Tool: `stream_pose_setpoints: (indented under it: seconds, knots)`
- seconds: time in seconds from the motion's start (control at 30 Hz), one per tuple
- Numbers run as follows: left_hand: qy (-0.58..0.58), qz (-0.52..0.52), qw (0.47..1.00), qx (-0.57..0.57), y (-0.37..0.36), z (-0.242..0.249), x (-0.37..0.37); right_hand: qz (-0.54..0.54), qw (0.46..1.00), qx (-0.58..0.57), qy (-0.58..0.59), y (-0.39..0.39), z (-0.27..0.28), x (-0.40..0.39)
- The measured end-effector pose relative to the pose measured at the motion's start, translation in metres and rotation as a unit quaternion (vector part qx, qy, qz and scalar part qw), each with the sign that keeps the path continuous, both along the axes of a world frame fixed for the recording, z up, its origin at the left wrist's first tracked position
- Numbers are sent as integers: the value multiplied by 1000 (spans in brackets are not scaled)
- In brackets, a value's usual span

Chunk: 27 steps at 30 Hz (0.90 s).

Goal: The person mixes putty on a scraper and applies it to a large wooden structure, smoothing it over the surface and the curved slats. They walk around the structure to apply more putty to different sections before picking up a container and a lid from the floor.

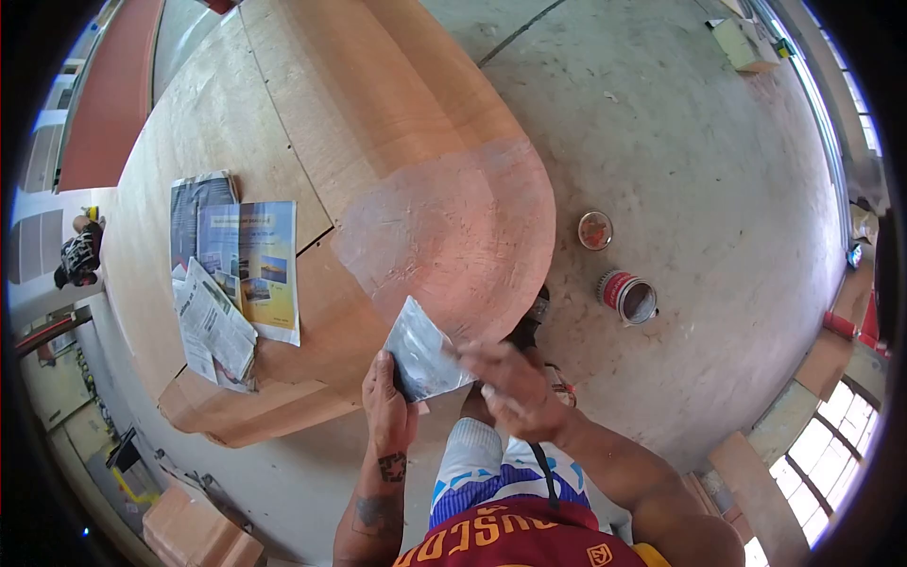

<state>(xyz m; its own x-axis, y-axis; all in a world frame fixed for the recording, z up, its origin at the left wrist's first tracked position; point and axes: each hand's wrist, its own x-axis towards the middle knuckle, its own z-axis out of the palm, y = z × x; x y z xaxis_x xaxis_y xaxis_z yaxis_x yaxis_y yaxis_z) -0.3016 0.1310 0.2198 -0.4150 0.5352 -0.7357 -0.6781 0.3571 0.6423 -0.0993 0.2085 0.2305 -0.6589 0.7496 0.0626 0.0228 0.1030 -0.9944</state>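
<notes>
Left hand (385, 406) has a firm hold on a flat, squarish sheet (423, 352), dull silver and smeared, over the near edge of the plywood panel (208, 113). Right hand (515, 387) is motion-blurred at the sheet's right edge, just off the panel's near edge; can't tell how far the fingers are closed or if they grip anything.

Panel: big, smooth tan wood grain, rounded right end, dark straight seam (288, 146) across it. On that rounded end, a pinkish-grey coat (453, 246), ridged and patchy, ragged on its left border. Newspapers (274, 255) lie overlapping on the panel's left part, some folded.

Right of the panel, on scuffed concrete floor (699, 208): open cylindrical tin (619, 289), red-and-white label, grey smears; round lid (595, 230) near it, reddish residue. Co-worker (81, 253) beyond the panel's left edge.
</notes>
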Motion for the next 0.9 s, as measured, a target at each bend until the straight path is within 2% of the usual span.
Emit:
stream_pose_setpoints:
  seconds: [0.1, 0.33, 0.43, 0.47, 0.53, 0.6, 0.77, 0.83, 0.9]
  knots:
    - [-47, -17, 999, 1, -4, -2, 4, 47, 994, 85, -54, -24, -5, 7]
    - [-23, -46, 998, 34, -33, -13, 7, 8, 994, 91, -58, -59, -45, 9]
    - [-59, -24, 998, 25, -31, 4, 14, 36, 989, 13, -142, -37, -54, 20]
    - [-57, -51, 996, 41, -27, 12, 17, 48, 981, 35, -184, -37, -89, 24]
    - [-44, -47, 997, 31, -20, 21, 24, -84, 977, -160, -110, -7, -131, 24]
    - [-31, -36, 999, 14, -19, 20, 29, -200, 938, -222, -173, 51, -152, 17]
    - [-7, -7, 999, -32, -31, 11, 32, -184, 905, -201, -328, 176, -202, -6]
    - [-7, -10, 999, -31, -37, 11, 29, -164, 891, -205, -370, 200, -207, -20]
    - [-5, -3, 1000, -27, -45, 8, 27, -140, 894, -154, -398, 205, -215, -29]
